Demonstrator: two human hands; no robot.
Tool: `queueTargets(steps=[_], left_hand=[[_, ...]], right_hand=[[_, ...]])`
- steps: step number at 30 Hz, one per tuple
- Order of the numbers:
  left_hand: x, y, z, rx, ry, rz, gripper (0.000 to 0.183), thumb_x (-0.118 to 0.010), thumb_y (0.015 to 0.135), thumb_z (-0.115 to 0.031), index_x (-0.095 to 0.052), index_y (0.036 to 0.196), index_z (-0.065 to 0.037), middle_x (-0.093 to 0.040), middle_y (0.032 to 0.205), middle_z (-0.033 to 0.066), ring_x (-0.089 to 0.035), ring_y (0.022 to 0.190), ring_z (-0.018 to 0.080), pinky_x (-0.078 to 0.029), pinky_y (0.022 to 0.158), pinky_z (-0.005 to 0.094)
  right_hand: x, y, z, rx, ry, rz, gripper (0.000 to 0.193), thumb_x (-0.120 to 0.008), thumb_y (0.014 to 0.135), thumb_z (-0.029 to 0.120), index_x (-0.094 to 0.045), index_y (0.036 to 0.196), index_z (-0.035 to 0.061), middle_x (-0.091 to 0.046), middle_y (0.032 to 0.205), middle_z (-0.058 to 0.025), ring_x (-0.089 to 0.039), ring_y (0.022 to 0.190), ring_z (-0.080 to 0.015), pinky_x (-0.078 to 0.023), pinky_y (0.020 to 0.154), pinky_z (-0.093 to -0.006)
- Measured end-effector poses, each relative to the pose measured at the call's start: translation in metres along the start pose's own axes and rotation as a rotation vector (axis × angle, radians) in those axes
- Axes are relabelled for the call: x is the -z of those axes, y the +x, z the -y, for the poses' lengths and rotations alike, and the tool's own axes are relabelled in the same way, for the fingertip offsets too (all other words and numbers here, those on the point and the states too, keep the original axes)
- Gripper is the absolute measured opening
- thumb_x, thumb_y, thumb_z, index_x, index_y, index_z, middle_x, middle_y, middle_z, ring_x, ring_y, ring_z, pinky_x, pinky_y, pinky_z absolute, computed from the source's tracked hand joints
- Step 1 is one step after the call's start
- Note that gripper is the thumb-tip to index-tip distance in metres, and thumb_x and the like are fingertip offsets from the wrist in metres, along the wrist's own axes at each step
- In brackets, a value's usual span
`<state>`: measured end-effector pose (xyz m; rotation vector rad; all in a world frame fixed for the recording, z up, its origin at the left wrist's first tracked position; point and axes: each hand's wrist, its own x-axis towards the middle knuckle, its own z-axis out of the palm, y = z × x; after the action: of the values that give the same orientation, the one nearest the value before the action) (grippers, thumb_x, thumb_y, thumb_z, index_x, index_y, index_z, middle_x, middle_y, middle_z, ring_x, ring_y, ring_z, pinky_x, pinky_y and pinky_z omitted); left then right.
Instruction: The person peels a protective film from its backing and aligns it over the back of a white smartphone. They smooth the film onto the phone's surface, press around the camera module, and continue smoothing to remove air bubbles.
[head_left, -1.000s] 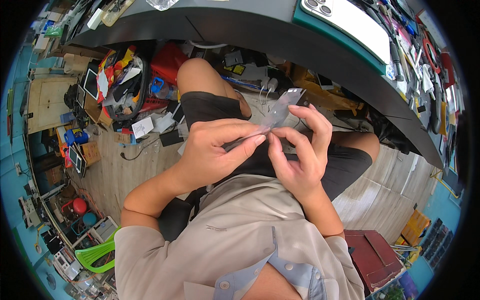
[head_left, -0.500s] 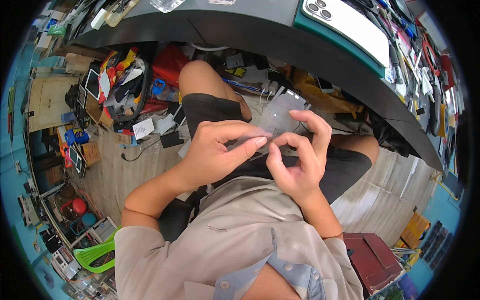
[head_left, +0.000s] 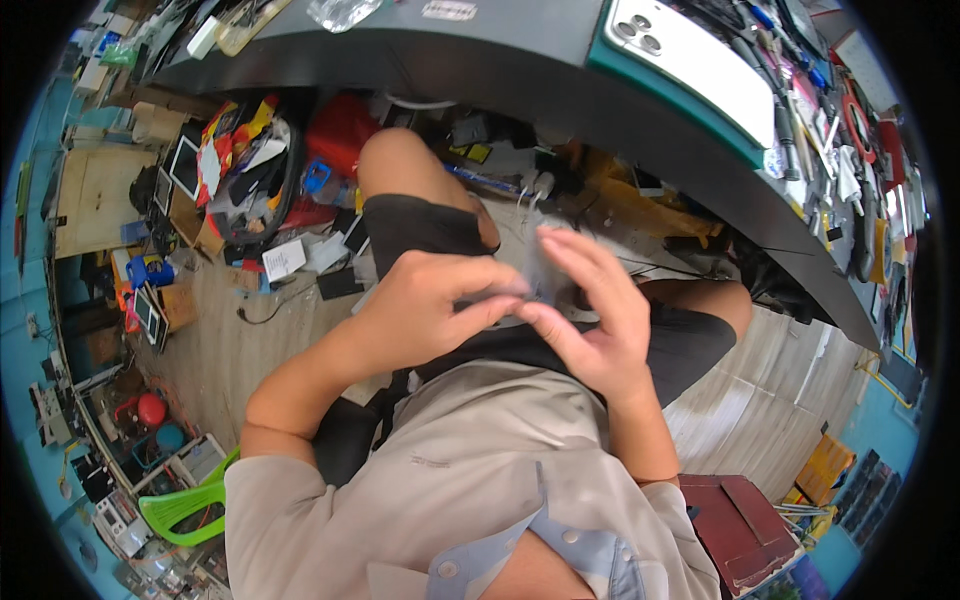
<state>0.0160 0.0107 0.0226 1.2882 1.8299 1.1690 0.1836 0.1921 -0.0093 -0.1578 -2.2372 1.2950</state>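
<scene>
A thin translucent plastic sheet [head_left: 541,270] is held between my hands above my lap, blurred and turned nearly edge-on. My left hand [head_left: 430,300] pinches its near end between thumb and forefinger. My right hand [head_left: 600,310] is curved round the other side, its thumb close to my left fingertips and its fingers against the sheet's far part. On the desk ahead, a white phone [head_left: 695,80] with several camera lenses lies back up on a green mat [head_left: 612,68].
The dark desk edge [head_left: 450,75] curves across in front. Tools [head_left: 790,120] crowd its right side. A black-rimmed bin [head_left: 285,180] full of rubbish stands at the left, near loose papers [head_left: 285,258]. A green chair [head_left: 185,510] and a dark red box [head_left: 740,530] are beside me.
The plastic sheet has turned from facing up to nearly edge-on. My right hand has shifted left, with its thumb and fingers now farther apart.
</scene>
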Motion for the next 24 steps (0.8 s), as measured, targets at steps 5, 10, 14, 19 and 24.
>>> queueTargets(steps=[5, 10, 14, 19, 24], left_hand=[[0.004, 0.000, -0.002, -0.076, 0.080, 0.039, 0.019, -0.084, 0.092, -0.001, -0.084, 0.111, -0.002, -0.085, 0.102, 0.0118, -0.083, 0.089, 0.0282, -0.064, 0.078, 0.0362], [0.002, 0.001, -0.002, -0.097, 0.071, 0.111, 0.021, -0.084, 0.091, 0.000, -0.082, 0.112, -0.002, -0.083, 0.097, 0.0115, -0.081, 0.087, 0.0292, -0.063, 0.076, 0.0370], [0.002, 0.004, -0.002, -0.149, 0.067, 0.166, 0.025, -0.081, 0.090, 0.002, -0.080, 0.114, -0.002, -0.081, 0.105, 0.0127, -0.080, 0.091, 0.0306, -0.063, 0.078, 0.0375], [0.003, 0.002, -0.003, -0.137, 0.048, 0.176, 0.028, -0.080, 0.088, 0.003, -0.081, 0.116, -0.002, -0.081, 0.107, 0.0124, -0.080, 0.093, 0.0291, -0.064, 0.079, 0.0369], [0.002, 0.002, -0.001, -0.139, 0.034, 0.148, 0.028, -0.082, 0.087, 0.005, -0.081, 0.114, -0.001, -0.083, 0.107, 0.0128, -0.081, 0.094, 0.0285, -0.064, 0.081, 0.0358]], right_hand=[[-0.002, 0.000, 0.000, 0.010, 0.053, 0.045, 0.064, -0.098, 0.084, 0.018, -0.074, 0.140, -0.0008, -0.070, 0.148, -0.0229, -0.070, 0.134, -0.0420, -0.056, 0.113, -0.0481], [0.000, -0.004, -0.002, -0.014, 0.109, 0.044, 0.073, -0.098, 0.086, 0.024, -0.067, 0.149, 0.0019, -0.064, 0.157, -0.0213, -0.066, 0.140, -0.0424, -0.054, 0.116, -0.0495], [-0.001, -0.010, -0.005, -0.030, 0.111, 0.042, 0.075, -0.097, 0.087, 0.023, -0.065, 0.151, 0.0012, -0.066, 0.156, -0.0210, -0.068, 0.139, -0.0407, -0.055, 0.115, -0.0475], [0.001, -0.013, -0.004, -0.024, 0.118, 0.033, 0.074, -0.096, 0.088, 0.021, -0.065, 0.151, -0.0005, -0.068, 0.153, -0.0210, -0.068, 0.139, -0.0398, -0.055, 0.115, -0.0467], [0.001, -0.016, -0.006, -0.035, 0.216, 0.033, 0.073, -0.095, 0.088, 0.018, -0.064, 0.151, -0.0016, -0.069, 0.151, -0.0224, -0.069, 0.138, -0.0384, -0.055, 0.115, -0.0450]])
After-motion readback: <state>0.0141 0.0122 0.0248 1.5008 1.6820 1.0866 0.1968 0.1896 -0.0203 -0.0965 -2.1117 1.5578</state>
